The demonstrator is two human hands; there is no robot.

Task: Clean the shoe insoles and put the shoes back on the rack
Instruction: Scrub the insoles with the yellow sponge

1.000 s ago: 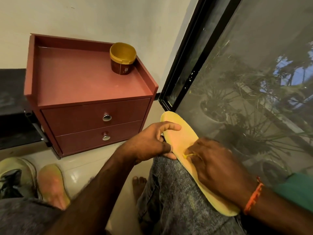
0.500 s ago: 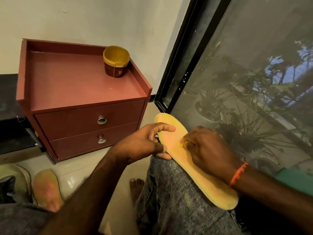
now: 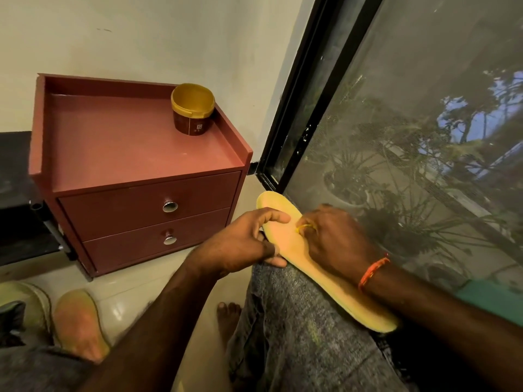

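Note:
A long yellow insole lies across my right knee, toe end pointing toward the window. My left hand grips its left edge near the toe, thumb underneath and forefinger on top. My right hand presses down on the insole's upper face, fingers closed on a small yellow thing; most of it is hidden and I cannot tell what it is. A second, orange-tinted insole lies on the floor at the lower left, beside a pale green shoe at the frame's left edge.
A dark red two-drawer cabinet stands against the wall ahead, with a yellow-rimmed brown tub on its top. A black-framed screened window fills the right side. My bare foot rests on the pale tiled floor.
My right hand has slid along the insole toward its toe end, rubbing its surface. My left hand keeps the same grip. The camera has tilted down a little.

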